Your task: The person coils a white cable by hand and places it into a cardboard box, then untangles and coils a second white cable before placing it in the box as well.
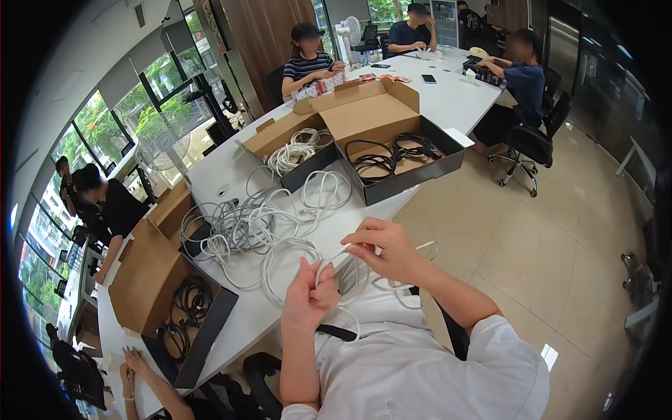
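A white cable runs between my two hands, above the table's front edge. My left hand is closed in a fist around it, thumb up. To the right and slightly higher, my right hand pinches the same cable between thumb and fingertips. Loose lengths hang in loops below both hands, over my lap. Just beyond, a tangled heap of grey and white cables lies on the white table, with some loops reaching close to my left hand.
An open black box holds black cables; beside it another box holds white cables. At the left stands a third box with black cables. A neighbour's hands rest near it. Several people sit around the table's far end.
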The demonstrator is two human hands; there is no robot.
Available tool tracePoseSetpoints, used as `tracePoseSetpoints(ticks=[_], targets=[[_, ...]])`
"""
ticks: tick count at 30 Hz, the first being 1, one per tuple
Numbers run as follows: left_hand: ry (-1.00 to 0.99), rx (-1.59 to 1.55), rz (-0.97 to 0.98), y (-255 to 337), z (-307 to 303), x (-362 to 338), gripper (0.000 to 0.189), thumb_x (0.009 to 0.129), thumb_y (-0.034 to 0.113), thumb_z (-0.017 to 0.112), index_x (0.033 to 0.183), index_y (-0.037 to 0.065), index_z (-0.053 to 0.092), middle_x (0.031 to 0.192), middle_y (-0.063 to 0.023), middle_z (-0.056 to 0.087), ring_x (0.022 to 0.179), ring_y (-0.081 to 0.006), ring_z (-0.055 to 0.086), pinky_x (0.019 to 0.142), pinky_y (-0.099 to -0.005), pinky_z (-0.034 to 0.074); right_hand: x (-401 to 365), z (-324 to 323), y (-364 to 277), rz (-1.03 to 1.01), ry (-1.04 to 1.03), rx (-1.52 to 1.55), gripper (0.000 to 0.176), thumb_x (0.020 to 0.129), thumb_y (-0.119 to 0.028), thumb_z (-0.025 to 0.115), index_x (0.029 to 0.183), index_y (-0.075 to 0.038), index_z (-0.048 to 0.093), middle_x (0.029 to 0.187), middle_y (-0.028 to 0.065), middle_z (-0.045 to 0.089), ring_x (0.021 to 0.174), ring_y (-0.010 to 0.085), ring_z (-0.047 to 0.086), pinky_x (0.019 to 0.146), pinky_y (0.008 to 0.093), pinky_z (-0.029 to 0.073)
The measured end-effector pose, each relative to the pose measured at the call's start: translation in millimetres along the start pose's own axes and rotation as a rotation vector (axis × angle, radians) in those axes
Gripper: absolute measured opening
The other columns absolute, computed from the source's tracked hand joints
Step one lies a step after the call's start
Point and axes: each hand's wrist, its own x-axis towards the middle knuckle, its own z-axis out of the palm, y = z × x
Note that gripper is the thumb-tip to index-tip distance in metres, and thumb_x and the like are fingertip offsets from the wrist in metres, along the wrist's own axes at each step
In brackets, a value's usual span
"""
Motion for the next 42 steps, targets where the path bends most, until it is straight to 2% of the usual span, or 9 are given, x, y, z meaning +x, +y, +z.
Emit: tracePoseSetpoints(ticks=[4,7,11,14,22,25,30,37,42], targets=[[-0.036,-0.064,-0.016,-5,-5,7,0.032,0.102,0.034,0.033,0.078,0.015,0.039,0.048,0.0079,0.023,0.039,-0.0059,0.019,0.039,-0.0227,0.016,-10,35,15,0.066,0.189,0.171,0.013,0.089,-0.008,0.062,0.1,-0.002,0.065,0.079,0.0067,0.062,0.06,0.0138,0.057,0.056,0.026,0.046],[0.008,-0.133,-0.035,-2,3,4,0.031,0.102,0.033,0.033,0.077,0.015,0.037,0.049,0.0079,0.02,0.038,-0.0064,0.017,0.038,-0.0238,0.016,-11,31,9,0.573,-0.1,0.646,0.015,0.094,-0.011,0.057,0.1,0.001,0.063,0.082,0.0039,0.062,0.066,0.0098,0.057,0.063,0.0247,0.048],[-0.038,-0.227,0.073,4,-5,-6,0.028,0.102,0.03,0.031,0.08,0.015,0.038,0.048,0.0075,0.018,0.038,-0.007,0.015,0.037,-0.0257,0.014,-9,33,25,0.566,-0.265,0.779,0.022,0.096,-0.016,0.054,0.108,0.002,0.059,0.088,0.0034,0.062,0.073,0.0093,0.059,0.07,0.0244,0.05],[0.025,-0.128,0.407,29,-4,-21,0.027,0.103,0.028,0.029,0.082,0.014,0.038,0.048,0.0064,0.018,0.038,-0.0072,0.014,0.037,-0.0266,0.013,-16,27,40,0.565,-0.494,0.846,0.029,0.096,-0.02,0.055,0.116,0.001,0.055,0.097,0.0062,0.064,0.088,0.0131,0.061,0.081,0.0272,0.049],[-0.051,-0.163,0.534,61,-8,-37,0.029,0.103,0.027,0.027,0.081,0.014,0.038,0.047,0.0059,0.018,0.038,-0.0079,0.013,0.039,-0.0271,0.012,-31,4,43,0.346,-0.875,0.969,0.05,0.098,-0.038,0.046,0.129,0.001,0.048,0.132,0.0139,0.052,0.123,0.021,0.047,0.103,0.0363,0.036],[-0.052,-0.166,0.546,60,-14,-37,0.029,0.103,0.028,0.027,0.08,0.014,0.038,0.048,0.0058,0.018,0.039,-0.008,0.013,0.039,-0.0272,0.013,-29,5,45,0.436,-0.939,1.018,0.059,0.097,-0.045,0.046,0.134,0.001,0.044,0.134,0.0175,0.049,0.125,0.025,0.046,0.103,0.0407,0.036],[-0.033,-0.225,0.603,68,-15,-42,0.029,0.103,0.028,0.027,0.079,0.014,0.037,0.049,0.0054,0.017,0.04,-0.0082,0.013,0.04,-0.0274,0.014,-38,16,40,0.336,-0.599,1.735,0.064,0.094,-0.043,0.052,0.139,0.0,0.038,0.135,0.0227,0.047,0.123,0.0304,0.048,0.102,0.0455,0.037],[0.078,-0.103,0.662,68,-19,-46,0.029,0.103,0.029,0.028,0.078,0.015,0.036,0.048,0.0053,0.017,0.04,-0.0082,0.012,0.04,-0.0271,0.014,-46,29,40,0.475,-0.354,0.588,0.032,0.09,-0.006,0.06,0.12,0.001,0.055,0.109,0.0142,0.065,0.092,0.0206,0.065,0.082,0.0315,0.051],[0.116,-0.069,0.699,66,-19,-51,0.03,0.103,0.029,0.029,0.077,0.015,0.036,0.048,0.0055,0.016,0.04,-0.0082,0.012,0.04,-0.0272,0.013,-52,37,45,0.233,-0.33,0.219,0.019,0.09,-0.007,0.06,0.106,0.003,0.062,0.089,0.0125,0.069,0.08,0.017,0.065,0.076,0.029,0.051]])
